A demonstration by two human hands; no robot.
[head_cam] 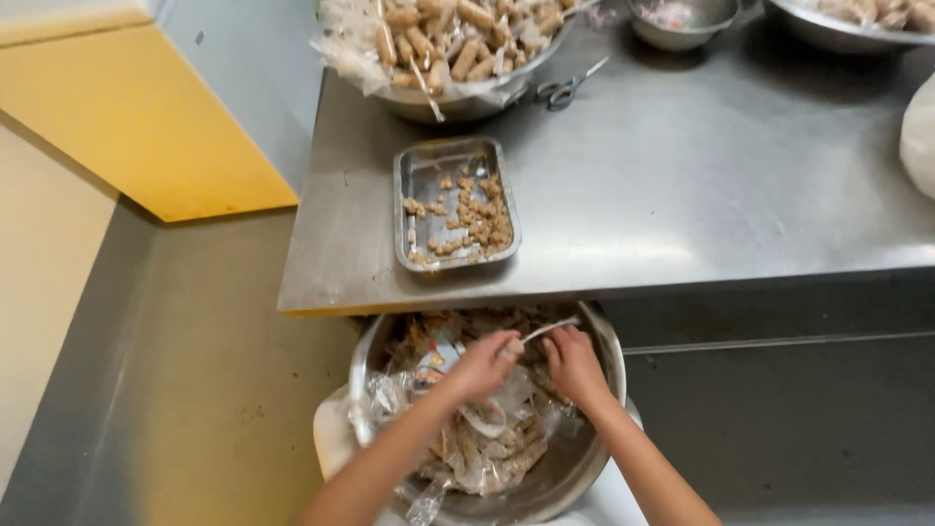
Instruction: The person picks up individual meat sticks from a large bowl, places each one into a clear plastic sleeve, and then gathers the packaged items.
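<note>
table (pixel 682 195) dull silver-grey, upper right | tray (pixel 409 175) same silver w/ tan-brown crumbs (pixel 477 219) | bowl (pixel 370 341) bottom centre shiny steel, brown sticks (pixel 487 448) in clear wrap | panel (pixel 136 117) upper left bright yellow | scissors (pixel 563 90) grey, top centre

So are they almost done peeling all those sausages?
Not nearly. Done: a small tray holds some brown bits. In hand: the left hand and right hand pull a wrapper strip over the lower bowl. Left: wrapped sausages fill the table's bowl.
</note>
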